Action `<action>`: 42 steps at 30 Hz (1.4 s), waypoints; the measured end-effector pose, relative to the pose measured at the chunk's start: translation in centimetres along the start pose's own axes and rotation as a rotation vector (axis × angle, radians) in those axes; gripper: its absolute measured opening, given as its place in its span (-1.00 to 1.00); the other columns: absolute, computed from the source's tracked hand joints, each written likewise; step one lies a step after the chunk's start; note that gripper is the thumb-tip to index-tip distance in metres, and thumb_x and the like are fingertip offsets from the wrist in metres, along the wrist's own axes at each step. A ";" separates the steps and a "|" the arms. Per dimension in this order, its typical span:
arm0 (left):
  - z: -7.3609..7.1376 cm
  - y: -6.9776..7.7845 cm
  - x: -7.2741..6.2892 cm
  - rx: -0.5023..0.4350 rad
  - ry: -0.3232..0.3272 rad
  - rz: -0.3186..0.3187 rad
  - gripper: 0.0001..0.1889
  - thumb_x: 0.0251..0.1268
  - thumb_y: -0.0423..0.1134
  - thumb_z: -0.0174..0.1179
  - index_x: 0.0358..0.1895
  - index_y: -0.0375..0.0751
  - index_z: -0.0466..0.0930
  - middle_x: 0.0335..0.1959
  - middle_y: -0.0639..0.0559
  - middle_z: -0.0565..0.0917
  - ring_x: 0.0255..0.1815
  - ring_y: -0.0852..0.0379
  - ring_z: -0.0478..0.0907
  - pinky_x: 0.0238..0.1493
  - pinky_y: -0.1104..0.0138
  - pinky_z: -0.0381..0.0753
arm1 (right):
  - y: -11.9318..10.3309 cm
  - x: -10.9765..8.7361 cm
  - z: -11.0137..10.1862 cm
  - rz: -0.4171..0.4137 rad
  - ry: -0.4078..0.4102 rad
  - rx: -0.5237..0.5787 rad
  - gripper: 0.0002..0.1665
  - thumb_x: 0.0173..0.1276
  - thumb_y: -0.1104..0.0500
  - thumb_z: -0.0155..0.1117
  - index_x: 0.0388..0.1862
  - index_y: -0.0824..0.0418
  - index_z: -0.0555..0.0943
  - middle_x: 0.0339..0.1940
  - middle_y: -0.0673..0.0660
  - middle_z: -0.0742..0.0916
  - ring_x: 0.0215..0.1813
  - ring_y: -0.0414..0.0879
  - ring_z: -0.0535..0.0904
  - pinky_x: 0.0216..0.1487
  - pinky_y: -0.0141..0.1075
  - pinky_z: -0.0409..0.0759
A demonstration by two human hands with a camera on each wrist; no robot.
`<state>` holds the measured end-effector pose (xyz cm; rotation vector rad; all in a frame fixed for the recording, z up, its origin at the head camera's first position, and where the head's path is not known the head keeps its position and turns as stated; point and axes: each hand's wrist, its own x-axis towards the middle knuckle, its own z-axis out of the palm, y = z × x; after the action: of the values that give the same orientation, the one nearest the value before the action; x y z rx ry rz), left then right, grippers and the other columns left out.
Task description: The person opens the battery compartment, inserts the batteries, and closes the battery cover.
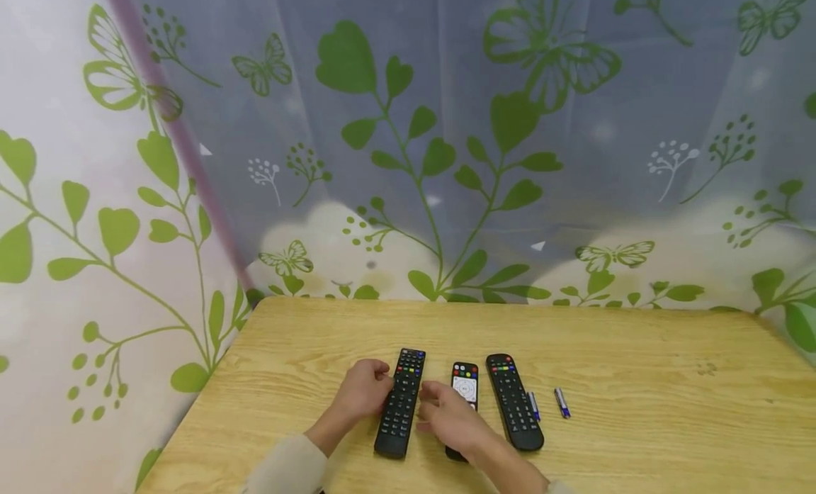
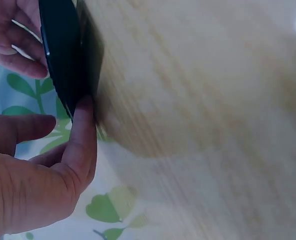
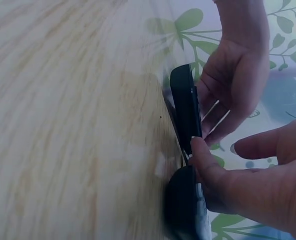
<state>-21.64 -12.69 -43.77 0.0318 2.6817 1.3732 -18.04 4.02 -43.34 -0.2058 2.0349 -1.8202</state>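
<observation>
A long black remote control with rows of small buttons lies between the two hands on the wooden table. At its left edge is my left hand; in the left wrist view one fingertip touches the remote's dark side, while another finger stays apart from it. My right hand is at the opposite edge, its fingers close to the remote, and partly covers a second black remote with a white panel. The right wrist view has a right fingertip at the long remote's edge; whether it presses is unclear.
A third black remote lies at a slant on the right. Beside it are two small batteries, one near its edge and another farther right. A leaf-patterned cloth hangs behind the table.
</observation>
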 end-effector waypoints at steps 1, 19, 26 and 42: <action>0.1 0.0 0.1 0.001 -0.005 -0.005 -0.64 0.27 -0.44 0.08 0.09 -0.59 0.46 -0.36 -0.10 0.60 -0.52 0.13 0.56 -0.54 0.33 0.58 | 0.1 0.1 0.1 0.001 -0.010 0.006 -0.42 0.40 0.40 -0.11 0.32 0.68 0.10 0.27 0.55 0.36 0.17 0.27 0.48 0.04 -0.09 0.57; 0.2 -1.8 1.0 -0.273 -0.110 -0.082 -0.72 0.38 -0.43 0.03 0.08 -0.51 0.49 -0.42 -0.08 0.58 -0.56 0.20 0.49 -0.59 0.37 0.62 | 0.8 0.7 1.8 -0.015 0.149 -0.083 -0.42 0.36 0.40 0.06 0.32 0.59 0.22 0.13 0.38 0.56 0.14 0.16 0.50 0.10 -0.04 0.51; 0.0 -1.9 0.7 -0.319 -0.066 -0.090 -0.75 0.38 -0.43 0.04 0.02 -0.52 0.53 -0.41 -0.08 0.58 -0.55 0.19 0.48 -0.61 0.40 0.59 | 1.1 1.1 2.2 0.034 0.184 0.025 -0.35 0.35 0.38 0.14 0.36 0.54 0.20 0.21 0.39 0.49 0.20 0.17 0.46 0.10 -0.14 0.54; -1.1 -0.7 0.0 -0.345 -0.057 -0.068 -0.71 0.38 -0.42 0.07 0.08 -0.52 0.50 -0.33 -0.14 0.59 -0.47 0.16 0.56 -0.37 0.24 0.69 | 0.9 0.0 0.9 0.026 0.039 0.257 -0.33 0.43 0.37 0.00 0.46 0.45 0.06 0.16 0.35 0.46 0.05 0.05 0.56 -0.02 -0.14 0.61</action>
<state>-21.70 -14.04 -43.71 -0.0519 2.3411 1.7613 -17.55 3.34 -44.33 -0.0694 1.7956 -2.0603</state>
